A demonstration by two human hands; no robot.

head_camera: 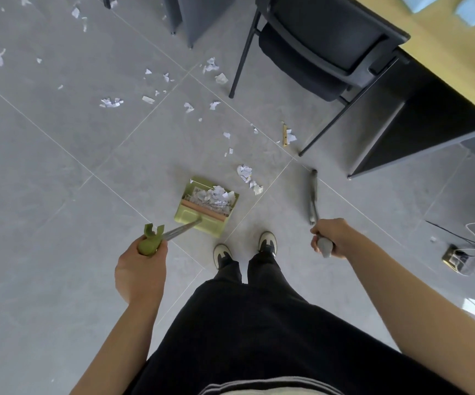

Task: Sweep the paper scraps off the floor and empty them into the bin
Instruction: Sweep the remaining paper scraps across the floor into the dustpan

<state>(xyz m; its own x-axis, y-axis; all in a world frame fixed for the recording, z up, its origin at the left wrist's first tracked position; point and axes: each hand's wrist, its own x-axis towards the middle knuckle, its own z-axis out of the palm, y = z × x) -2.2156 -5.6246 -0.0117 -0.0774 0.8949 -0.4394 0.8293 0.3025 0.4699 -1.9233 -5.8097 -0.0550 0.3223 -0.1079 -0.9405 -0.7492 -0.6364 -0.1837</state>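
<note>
My left hand point(141, 266) grips the green handle of a long-handled dustpan. The green dustpan point(190, 216) sits on the floor in front of my feet and holds a heap of white paper scraps point(213, 196). My right hand point(330, 238) grips the grey handle of a broom point(313, 195), which reaches forward to the right of the pan; its head is hard to make out. A clump of scraps point(245, 172) lies just beyond the pan's right corner. Several more scraps point(111, 102) are scattered over the grey floor further out.
A black chair point(316, 47) stands ahead on the right beside a black desk with a yellow top point(435, 52). A small yellow stick point(285, 135) lies near the chair leg. More furniture legs point(173, 15) stand at the top. A floor socket with cables point(455, 256) is at right.
</note>
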